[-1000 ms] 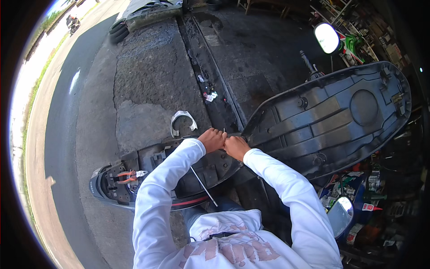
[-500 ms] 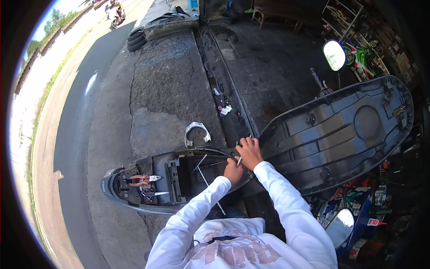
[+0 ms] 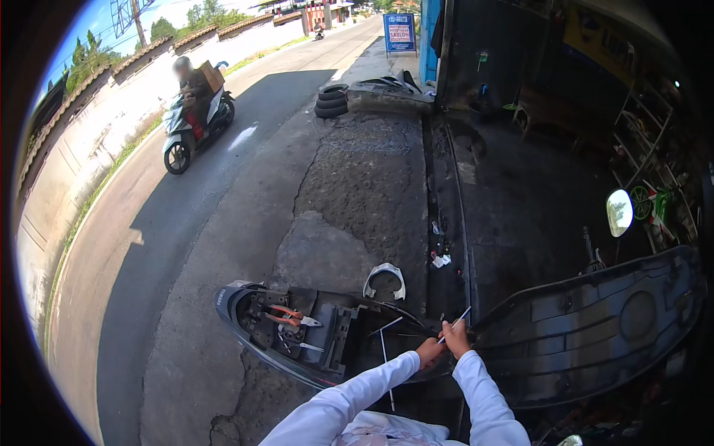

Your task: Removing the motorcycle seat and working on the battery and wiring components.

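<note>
My right hand (image 3: pixel 456 339) is closed around a thin, pale metal rod (image 3: pixel 463 314), whose upper end sticks out past the fingers. Against it, my left hand (image 3: pixel 429 353) is closed at the rod's lower end; the fingertips are partly hidden. Both hands are over the front of a scooter's open underseat compartment (image 3: pixel 364 349), beside the hinge of the raised seat (image 3: pixel 595 338). A T-handle wrench (image 3: pixel 386 364) leans across the compartment. On the scooter's tail lie pliers with orange handles (image 3: pixel 286 315) and a silver-tipped tool with dark handles (image 3: pixel 301 346).
A white U-shaped cover (image 3: pixel 385 281) lies on the concrete beyond the scooter. Litter (image 3: pixel 441 260) sits along a drain groove. Stacked tyres (image 3: pixel 332 102) stand near the road, where a person rides a scooter (image 3: pixel 195 119). A mirror (image 3: pixel 619 212) rises behind the seat.
The view has tilted up toward the road, so the scooter and hands appear lower. The rod now sticks out farther above my right hand. The passing rider is nearer.
</note>
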{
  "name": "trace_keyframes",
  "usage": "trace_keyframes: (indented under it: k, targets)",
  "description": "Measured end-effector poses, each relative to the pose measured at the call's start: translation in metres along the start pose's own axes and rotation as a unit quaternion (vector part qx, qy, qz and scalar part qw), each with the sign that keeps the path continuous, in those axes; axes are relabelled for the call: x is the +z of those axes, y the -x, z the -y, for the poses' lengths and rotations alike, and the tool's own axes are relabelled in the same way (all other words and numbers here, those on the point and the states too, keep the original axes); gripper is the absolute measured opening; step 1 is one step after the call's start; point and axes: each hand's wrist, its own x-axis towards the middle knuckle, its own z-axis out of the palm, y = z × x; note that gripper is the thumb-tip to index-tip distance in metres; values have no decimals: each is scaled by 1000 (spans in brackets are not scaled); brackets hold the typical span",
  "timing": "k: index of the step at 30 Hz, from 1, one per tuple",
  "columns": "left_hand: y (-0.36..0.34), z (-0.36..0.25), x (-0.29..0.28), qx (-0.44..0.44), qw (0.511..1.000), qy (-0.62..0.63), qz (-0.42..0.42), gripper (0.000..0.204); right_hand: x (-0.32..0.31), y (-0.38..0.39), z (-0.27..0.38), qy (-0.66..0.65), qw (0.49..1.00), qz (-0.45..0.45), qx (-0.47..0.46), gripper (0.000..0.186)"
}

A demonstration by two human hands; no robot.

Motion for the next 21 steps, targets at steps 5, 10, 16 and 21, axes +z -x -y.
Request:
trace_keyframes:
  k: [5,10,16,21]
  targets:
    - [13,12,52,69,964,242,-89,21,2,-15,31,234,940,250,-12,17]
    - [-9,28,108,73,940,255,-215,31,9,-20,50,488,723,484,-72,20]
    - [8,51,56,9,994,87,-70,30,33,38,74,699,689,112,-157,32]
    - [27,46,23,-48,997,-45,46,29,32,44,48,604,794,-19,-67,25]
